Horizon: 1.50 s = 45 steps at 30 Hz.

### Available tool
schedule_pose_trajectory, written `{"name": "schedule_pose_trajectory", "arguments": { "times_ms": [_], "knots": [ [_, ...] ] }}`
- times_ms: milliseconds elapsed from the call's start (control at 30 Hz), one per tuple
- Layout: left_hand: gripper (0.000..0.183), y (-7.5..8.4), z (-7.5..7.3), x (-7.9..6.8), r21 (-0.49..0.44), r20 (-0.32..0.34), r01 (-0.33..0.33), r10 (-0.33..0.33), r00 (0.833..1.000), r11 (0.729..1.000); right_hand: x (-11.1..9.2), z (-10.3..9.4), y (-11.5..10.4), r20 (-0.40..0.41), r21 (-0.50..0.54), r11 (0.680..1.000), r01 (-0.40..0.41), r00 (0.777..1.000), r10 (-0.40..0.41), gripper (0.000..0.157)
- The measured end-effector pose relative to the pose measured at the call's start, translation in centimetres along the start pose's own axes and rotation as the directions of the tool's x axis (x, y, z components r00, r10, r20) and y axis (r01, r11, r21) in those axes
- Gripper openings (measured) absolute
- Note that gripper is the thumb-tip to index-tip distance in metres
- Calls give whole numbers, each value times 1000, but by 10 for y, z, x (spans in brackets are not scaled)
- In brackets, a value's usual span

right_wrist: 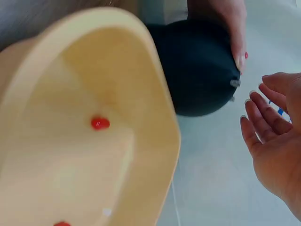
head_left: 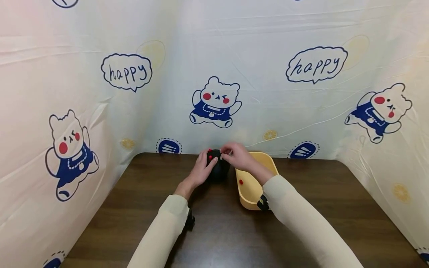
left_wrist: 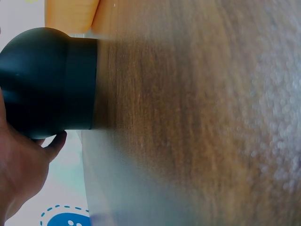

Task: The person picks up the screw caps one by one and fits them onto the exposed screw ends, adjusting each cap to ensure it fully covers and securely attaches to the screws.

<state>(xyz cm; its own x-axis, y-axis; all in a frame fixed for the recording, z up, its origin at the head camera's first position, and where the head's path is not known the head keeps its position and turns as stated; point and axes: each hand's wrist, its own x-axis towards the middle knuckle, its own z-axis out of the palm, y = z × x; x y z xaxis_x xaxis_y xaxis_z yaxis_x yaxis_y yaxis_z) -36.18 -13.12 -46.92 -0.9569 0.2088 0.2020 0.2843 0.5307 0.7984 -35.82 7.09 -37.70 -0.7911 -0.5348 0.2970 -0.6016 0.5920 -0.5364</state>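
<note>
A black, round-bodied object (head_left: 218, 172) with a narrower straight base stands at the back of the table. My left hand (head_left: 200, 169) grips its left side, the thumb lying near the top; the same hand (left_wrist: 23, 165) shows against the black body in the left wrist view. Small red pieces (head_left: 210, 157) sit at its top beside the left thumb. Small greyish pegs (right_wrist: 234, 83) stick out of its top. My right hand (head_left: 238, 156) is at the upper right of the object, and in the right wrist view its bent fingers are just off the pegs with nothing visible between them.
A yellow bin (head_left: 247, 204) stands on the wooden table (head_left: 214, 238), right of the black object and under my right forearm. A red piece (right_wrist: 100, 123) and another red piece (right_wrist: 62, 224) lie inside it. A printed curtain (head_left: 214, 48) hangs behind the table.
</note>
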Motion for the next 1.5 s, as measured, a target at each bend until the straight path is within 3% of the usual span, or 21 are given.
{"name": "schedule_pose_trajectory", "arguments": {
  "times_ms": [333,533,833,1167,1333,1500],
  "knots": [
    [81,0,0,1,-12,6,14,-14,1000,1000,-22,-16,16,29,-42,998,55,998,-54,16],
    [83,-2,0,1,7,2,-6,6,1000,1000,-37,-26,24,66,-64,998,0,998,5,20],
    [84,-2,-1,3,7,10,-6,6,1000,1000,-54,-36,36,85,-209,972,-102,989,122,29],
    [84,-1,-1,1,-7,23,16,-16,1000,1000,-70,-34,51,116,-352,918,-185,964,239,28],
    [83,-1,-1,1,-6,15,6,-6,1000,1000,-78,-30,54,122,-428,865,-262,931,343,9],
    [81,-1,0,1,-4,12,-2,2,1000,1000,-85,-22,58,102,-494,818,-293,915,390,16]
  ]
}}
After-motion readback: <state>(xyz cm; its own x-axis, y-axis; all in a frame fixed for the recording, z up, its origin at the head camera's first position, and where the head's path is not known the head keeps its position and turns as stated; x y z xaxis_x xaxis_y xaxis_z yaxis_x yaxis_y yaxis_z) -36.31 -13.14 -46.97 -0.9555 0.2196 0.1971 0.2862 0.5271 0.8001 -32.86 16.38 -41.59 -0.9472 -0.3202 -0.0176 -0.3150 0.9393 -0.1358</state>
